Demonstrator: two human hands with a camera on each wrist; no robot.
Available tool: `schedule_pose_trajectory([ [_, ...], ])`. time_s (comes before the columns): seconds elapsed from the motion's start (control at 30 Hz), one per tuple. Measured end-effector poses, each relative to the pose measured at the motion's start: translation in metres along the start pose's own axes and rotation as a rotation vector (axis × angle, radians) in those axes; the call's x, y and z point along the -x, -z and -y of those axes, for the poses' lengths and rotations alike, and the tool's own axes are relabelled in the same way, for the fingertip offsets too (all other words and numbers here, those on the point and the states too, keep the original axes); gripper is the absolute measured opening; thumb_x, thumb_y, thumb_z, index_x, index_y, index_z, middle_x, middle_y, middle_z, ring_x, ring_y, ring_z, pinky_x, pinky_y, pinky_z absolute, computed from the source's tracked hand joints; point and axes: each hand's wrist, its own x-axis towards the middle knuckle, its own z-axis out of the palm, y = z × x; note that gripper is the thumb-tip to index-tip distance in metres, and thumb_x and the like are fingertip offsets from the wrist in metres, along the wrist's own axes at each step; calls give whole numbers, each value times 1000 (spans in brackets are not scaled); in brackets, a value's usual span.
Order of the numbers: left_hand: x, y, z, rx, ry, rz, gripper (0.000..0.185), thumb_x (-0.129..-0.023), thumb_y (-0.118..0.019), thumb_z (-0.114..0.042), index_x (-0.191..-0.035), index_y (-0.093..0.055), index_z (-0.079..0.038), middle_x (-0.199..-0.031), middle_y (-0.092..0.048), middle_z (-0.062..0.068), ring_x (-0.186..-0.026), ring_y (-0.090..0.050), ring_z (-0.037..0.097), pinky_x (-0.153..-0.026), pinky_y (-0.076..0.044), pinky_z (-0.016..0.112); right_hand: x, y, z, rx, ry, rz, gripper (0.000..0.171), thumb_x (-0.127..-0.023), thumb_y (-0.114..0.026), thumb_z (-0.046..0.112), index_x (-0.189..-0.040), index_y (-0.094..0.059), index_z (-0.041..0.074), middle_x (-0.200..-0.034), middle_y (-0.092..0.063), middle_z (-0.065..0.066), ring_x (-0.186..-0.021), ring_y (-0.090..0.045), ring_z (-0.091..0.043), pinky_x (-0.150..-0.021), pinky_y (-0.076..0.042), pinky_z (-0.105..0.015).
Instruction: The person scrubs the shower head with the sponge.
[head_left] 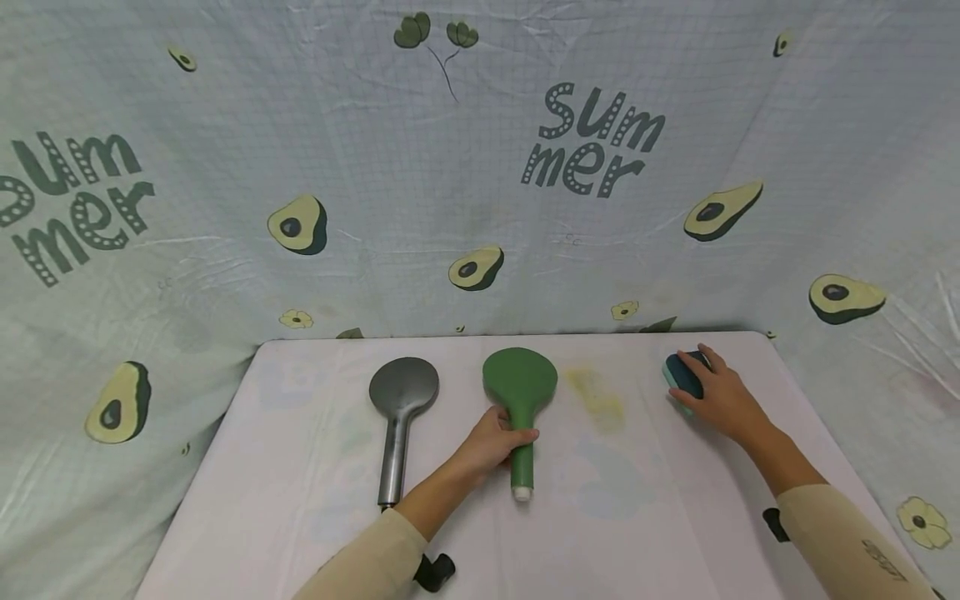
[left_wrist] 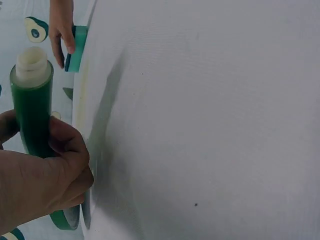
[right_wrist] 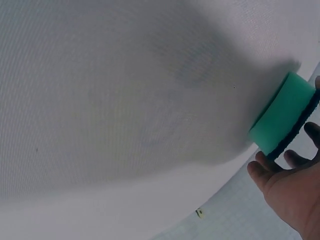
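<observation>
A green shower head (head_left: pixel 520 392) lies flat on the white table (head_left: pixel 300 467), its white-tipped handle pointing toward me. My left hand (head_left: pixel 497 440) grips that handle, and in the left wrist view the fingers (left_wrist: pixel 70 150) curl round the green handle (left_wrist: pixel 31 107). At the back right corner, my right hand (head_left: pixel 708 390) lies over a teal sponge with a dark top (head_left: pixel 682 375), fingers draped across it and thumb at its side. The right wrist view shows the sponge (right_wrist: pixel 284 114) standing on the table edge against my fingers (right_wrist: pixel 295 160).
A grey shower head (head_left: pixel 401 412) lies left of the green one, handle toward me. A yellowish stain (head_left: pixel 597 400) marks the table between my hands. An avocado-print cloth (head_left: pixel 480 167) hangs behind and beside the table. A small black object (head_left: pixel 435 572) sits at the front edge.
</observation>
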Motion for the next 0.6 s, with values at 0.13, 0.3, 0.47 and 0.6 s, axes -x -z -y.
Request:
schedule_pose_trajectory([
  [0.13,0,-2,-1,24,-13,-25,61,-96,-73,-16,-140,-40,11,-117,-59,21,-95,-64,22,-73,-54,29,0,-1,1,25,26,-15,69,-102,-66,36,-154,-39,1,-159,-22,-38,-131,-36,-68,-102,-38,-78],
  [0.3,2,-3,-1,41,-9,-28,60,-97,-71,-14,-141,-40,11,-120,-61,22,-99,-64,23,-78,-56,31,0,0,8,38,12,0,66,-102,-65,31,-153,-39,-2,-158,-24,-39,-130,-39,-68,-99,-41,-77],
  [0.47,4,-2,-2,59,-26,-5,58,-99,-69,-14,-141,-42,15,-118,-66,23,-98,-69,21,-85,-59,33,0,0,15,47,-9,19,66,-102,-65,28,-153,-38,-3,-158,-24,-40,-131,-40,-67,-99,-43,-76],
  [0.6,4,-1,-5,119,-53,45,48,-101,-68,-15,-134,-52,17,-110,-74,24,-94,-74,21,-87,-60,30,0,0,16,56,-18,22,65,-102,-64,25,-154,-38,-3,-158,-23,-40,-131,-40,-66,-99,-43,-76],
])
